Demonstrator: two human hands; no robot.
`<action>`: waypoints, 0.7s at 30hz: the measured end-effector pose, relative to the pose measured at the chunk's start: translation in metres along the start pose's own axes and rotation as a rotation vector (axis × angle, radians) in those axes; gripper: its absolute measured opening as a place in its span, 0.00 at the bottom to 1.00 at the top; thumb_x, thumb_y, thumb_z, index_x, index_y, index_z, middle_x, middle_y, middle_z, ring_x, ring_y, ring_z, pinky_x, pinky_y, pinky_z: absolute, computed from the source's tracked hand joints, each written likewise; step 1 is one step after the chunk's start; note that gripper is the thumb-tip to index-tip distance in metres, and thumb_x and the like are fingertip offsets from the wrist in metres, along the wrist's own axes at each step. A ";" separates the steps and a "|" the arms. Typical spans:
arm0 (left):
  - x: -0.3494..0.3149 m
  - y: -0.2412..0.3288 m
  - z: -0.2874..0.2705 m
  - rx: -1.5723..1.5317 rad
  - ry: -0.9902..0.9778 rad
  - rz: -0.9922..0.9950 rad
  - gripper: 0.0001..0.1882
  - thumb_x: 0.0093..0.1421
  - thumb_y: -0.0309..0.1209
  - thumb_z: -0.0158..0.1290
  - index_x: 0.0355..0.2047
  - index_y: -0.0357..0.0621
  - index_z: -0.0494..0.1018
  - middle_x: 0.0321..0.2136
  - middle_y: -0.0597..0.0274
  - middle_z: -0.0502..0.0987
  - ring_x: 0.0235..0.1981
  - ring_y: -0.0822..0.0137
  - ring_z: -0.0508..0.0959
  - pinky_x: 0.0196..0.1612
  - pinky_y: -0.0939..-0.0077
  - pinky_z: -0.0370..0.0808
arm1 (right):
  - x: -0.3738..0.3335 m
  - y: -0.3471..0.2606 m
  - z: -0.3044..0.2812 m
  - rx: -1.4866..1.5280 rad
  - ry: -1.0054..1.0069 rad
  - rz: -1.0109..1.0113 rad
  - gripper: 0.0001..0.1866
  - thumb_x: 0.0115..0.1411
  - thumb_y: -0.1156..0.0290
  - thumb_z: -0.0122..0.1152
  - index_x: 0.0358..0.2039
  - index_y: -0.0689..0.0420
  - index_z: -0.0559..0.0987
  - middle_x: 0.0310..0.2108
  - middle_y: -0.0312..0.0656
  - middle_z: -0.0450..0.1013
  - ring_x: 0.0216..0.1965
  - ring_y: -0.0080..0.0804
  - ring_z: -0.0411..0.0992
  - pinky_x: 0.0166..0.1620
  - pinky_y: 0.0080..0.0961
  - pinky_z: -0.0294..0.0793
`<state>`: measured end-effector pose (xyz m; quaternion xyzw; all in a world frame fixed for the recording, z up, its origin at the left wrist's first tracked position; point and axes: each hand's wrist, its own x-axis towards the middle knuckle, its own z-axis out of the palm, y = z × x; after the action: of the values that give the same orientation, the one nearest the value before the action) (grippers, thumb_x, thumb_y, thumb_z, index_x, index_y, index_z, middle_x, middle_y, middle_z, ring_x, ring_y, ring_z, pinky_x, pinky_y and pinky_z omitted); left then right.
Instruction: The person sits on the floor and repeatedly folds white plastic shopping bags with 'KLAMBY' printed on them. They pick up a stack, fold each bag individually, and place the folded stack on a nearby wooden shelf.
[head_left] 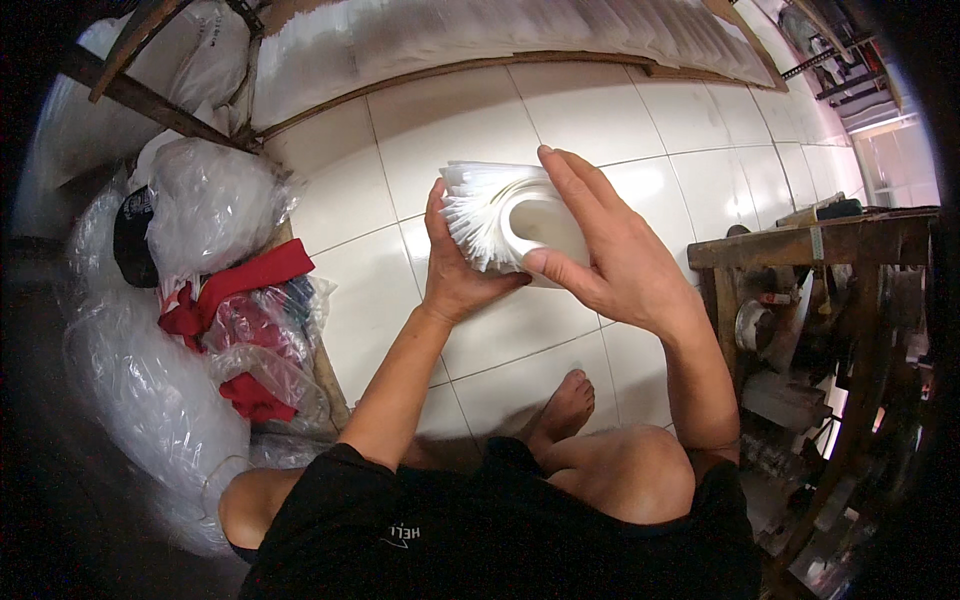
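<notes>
Between my two hands is a thick stack of thin white sheets [480, 215], bent over into a curl. Its loose edges fan out on the left side, and the rounded fold bulges around a hollow on the right. My left hand [455, 265] grips the fanned edges from the left and below, thumb along the near side. On the right side, my right hand [610, 240] holds the curled part, its thumb at the near rim of the hollow and its fingers stretched along the far side. Whether the sheets are paper or plastic I cannot tell.
White floor tiles [560, 345] lie under my hands, with my bare foot [567, 405] on them. Clear plastic bags [215, 210] and red cloth [250, 285] heap up at left. Rows of whitish sheets [480, 35] line the far side. A wooden bench [830, 243] stands at right.
</notes>
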<state>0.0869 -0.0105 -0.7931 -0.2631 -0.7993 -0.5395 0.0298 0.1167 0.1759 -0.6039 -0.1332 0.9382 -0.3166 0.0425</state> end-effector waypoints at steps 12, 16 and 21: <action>-0.003 -0.006 0.002 0.253 0.115 0.058 0.79 0.30 0.47 0.78 0.68 0.50 0.27 0.62 0.42 0.52 0.62 0.42 0.61 0.61 0.50 0.66 | 0.015 -0.017 0.016 -0.446 -0.023 -0.047 0.48 0.54 0.33 0.54 0.66 0.52 0.60 0.61 0.61 0.59 0.55 0.58 0.65 0.53 0.51 0.70; -0.008 -0.016 0.002 0.168 0.067 0.061 0.76 0.34 0.42 0.77 0.68 0.47 0.28 0.59 0.43 0.57 0.61 0.45 0.64 0.60 0.52 0.67 | 0.022 -0.017 0.014 -0.458 0.064 -0.124 0.48 0.54 0.32 0.54 0.66 0.52 0.61 0.57 0.60 0.63 0.54 0.57 0.65 0.57 0.51 0.65; -0.016 -0.028 -0.002 0.099 0.054 0.048 0.69 0.36 0.40 0.75 0.68 0.47 0.36 0.59 0.45 0.58 0.60 0.48 0.65 0.61 0.53 0.66 | 0.043 -0.024 0.027 -0.543 0.192 -0.309 0.47 0.54 0.31 0.51 0.65 0.52 0.62 0.56 0.59 0.65 0.56 0.58 0.64 0.61 0.59 0.56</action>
<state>0.0874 -0.0264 -0.8209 -0.2658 -0.8174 -0.5052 0.0773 0.0853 0.1297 -0.6110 -0.2503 0.9567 -0.0687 -0.1316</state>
